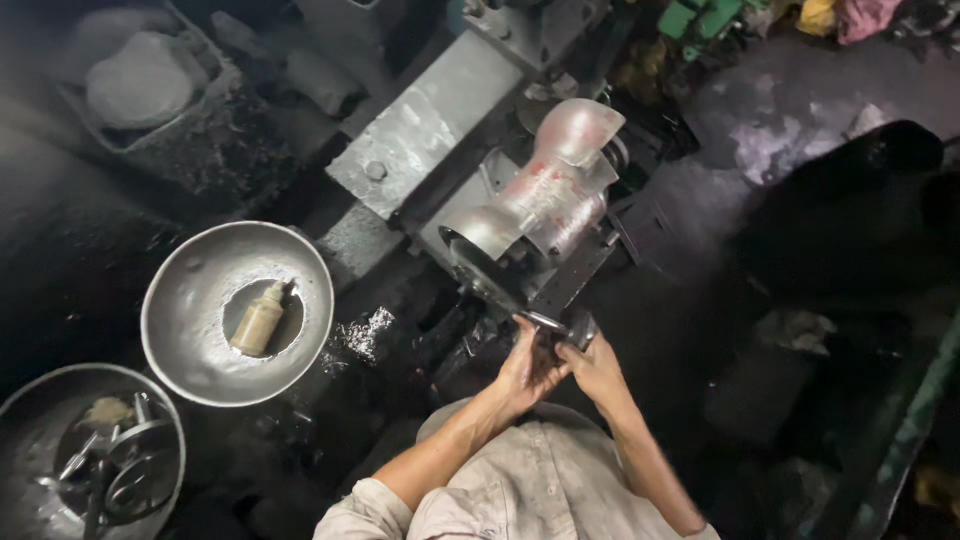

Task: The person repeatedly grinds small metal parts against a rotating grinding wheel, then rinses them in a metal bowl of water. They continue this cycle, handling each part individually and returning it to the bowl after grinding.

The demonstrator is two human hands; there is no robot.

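My left hand (524,372) and my right hand (592,366) meet just below the front of a grey metal machine (545,205). Both hands close around a small dark metal part (552,326) with a shiny rim, held between the fingers at the machine's round face plate (478,268). The part is mostly hidden by my fingers. My forearms reach up from the bottom middle of the head view, in pale rolled sleeves.
A round metal bowl (190,320) at the left holds a small tan bottle (258,320). A second bowl (30,440) at the bottom left holds metal rings and tools. Shiny metal shavings (365,332) lie near the machine base. The floor around is dark and grimy.
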